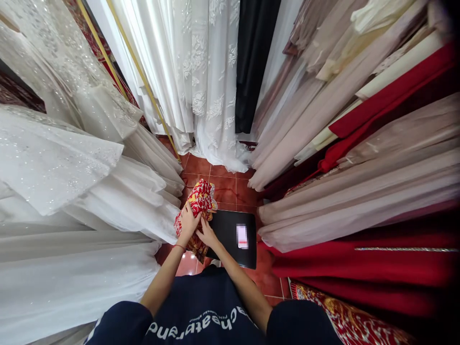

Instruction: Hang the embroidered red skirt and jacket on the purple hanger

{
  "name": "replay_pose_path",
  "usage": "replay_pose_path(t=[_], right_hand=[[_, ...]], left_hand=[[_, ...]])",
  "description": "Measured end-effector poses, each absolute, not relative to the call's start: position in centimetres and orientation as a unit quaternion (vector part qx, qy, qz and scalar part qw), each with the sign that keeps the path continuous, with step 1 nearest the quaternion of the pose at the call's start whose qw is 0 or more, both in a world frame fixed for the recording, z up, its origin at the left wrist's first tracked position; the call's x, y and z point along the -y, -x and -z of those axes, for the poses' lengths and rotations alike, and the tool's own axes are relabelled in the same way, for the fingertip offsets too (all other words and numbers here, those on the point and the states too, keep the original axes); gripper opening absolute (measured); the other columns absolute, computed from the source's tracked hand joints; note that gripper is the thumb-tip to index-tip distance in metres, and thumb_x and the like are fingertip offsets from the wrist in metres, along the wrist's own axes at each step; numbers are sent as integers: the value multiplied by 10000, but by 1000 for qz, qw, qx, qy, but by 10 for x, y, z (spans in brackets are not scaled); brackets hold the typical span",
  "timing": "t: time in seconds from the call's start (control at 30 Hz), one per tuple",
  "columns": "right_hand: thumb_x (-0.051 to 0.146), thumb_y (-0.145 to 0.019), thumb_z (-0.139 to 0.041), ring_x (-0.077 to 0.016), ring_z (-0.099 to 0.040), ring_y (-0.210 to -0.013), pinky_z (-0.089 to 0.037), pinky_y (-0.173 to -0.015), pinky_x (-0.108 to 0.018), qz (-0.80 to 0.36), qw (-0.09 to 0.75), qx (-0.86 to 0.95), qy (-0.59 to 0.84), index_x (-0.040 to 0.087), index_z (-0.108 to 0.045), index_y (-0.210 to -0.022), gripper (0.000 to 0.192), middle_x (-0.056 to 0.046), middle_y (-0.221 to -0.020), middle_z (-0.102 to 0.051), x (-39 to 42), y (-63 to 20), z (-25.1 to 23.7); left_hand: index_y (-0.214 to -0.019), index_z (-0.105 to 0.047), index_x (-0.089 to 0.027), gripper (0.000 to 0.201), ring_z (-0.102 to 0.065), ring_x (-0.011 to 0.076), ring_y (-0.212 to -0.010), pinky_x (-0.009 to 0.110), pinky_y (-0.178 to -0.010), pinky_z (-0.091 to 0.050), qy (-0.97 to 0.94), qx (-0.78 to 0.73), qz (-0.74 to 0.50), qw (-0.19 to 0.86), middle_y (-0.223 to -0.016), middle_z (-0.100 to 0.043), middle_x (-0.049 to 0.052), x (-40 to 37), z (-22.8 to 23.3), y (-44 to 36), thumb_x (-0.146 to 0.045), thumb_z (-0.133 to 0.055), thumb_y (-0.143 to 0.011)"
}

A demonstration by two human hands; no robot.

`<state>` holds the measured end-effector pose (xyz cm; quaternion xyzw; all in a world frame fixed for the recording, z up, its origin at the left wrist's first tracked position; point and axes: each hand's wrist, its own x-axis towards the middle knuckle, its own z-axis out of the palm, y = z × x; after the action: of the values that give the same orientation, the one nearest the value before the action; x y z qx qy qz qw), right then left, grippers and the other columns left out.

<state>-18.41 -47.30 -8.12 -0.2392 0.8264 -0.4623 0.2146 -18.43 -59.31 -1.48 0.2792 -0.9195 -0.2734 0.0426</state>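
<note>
Red patterned cloth (198,203), gowns (108,191) crowding.

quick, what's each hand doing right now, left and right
Left hand: closed on the red and gold patterned cloth.
Right hand: fingers on the same cloth, beside the black bag; grip cannot be told.

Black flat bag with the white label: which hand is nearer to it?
Right. The right hand lies at the black bag's left edge while gripping the red patterned cloth. The left hand sits further left, on the cloth, away from the bag.
</note>
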Motion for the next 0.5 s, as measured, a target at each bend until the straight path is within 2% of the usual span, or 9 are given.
replay_pose_path(t=[0.1, 0.17, 0.27, 0.37, 0.5], right_hand=[[206, -868, -539, -249, -609, -1165, -471, -1018, -415, 474, 200, -820, 250, 166, -505, -1419, 554, -156, -1321, -614, 466, 200, 58], [204, -898, -487, -221, -663, -976, -515, -917, -373, 486, 189, -813, 259, 148, -626, -1269, 400, -119, -1111, -706, 461, 208, 39], [213, -923, -452, -172, -645, -702, -531, -728, -296, 505, 179, -799, 274, 150, -716, -1050, 299, -50, -824, -724, 445, 211, 10], [224, -914, -495, -156, -634, -648, -512, -662, -256, 529, 152, -790, 271, 169, -738, -968, 255, -20, -762, -721, 412, 207, -21], [256, -938, -488, -166, -675, -779, -531, -769, -281, 555, 53, -809, 186, 198, -715, -1107, 289, -24, -890, -742, 340, 196, -56]], left_hand=[[-1426, -375, -4, 793, -488, 442, -1308, 555, -1059, -390, -292, 916, 273, 20, -1397, -492, 328, 591, 0, 190, -432, -633, -810], [-1366, -418, 40, 757, -528, 477, -1247, 598, -1006, -414, -298, 913, 276, 17, -1316, -533, 365, 586, -12, 193, -413, -631, -798], [-1308, -464, 50, 636, -505, 494, -1266, 655, -1011, -384, -274, 917, 288, 40, -1323, -517, 386, 571, -33, 195, -328, -592, -813], [-1263, -548, -49, 458, -524, 409, -1286, 604, -1066, -389, -168, 927, 330, 66, -1342, -561, 294, 541, -66, 199, -274, -537, -864], [-1177, -643, -202, 310, -638, 214, -1161, 379, -1039, -495, 81, 895, 432, 79, -1229, -685, 99, 476, -161, 201, -334, -458, -965]])
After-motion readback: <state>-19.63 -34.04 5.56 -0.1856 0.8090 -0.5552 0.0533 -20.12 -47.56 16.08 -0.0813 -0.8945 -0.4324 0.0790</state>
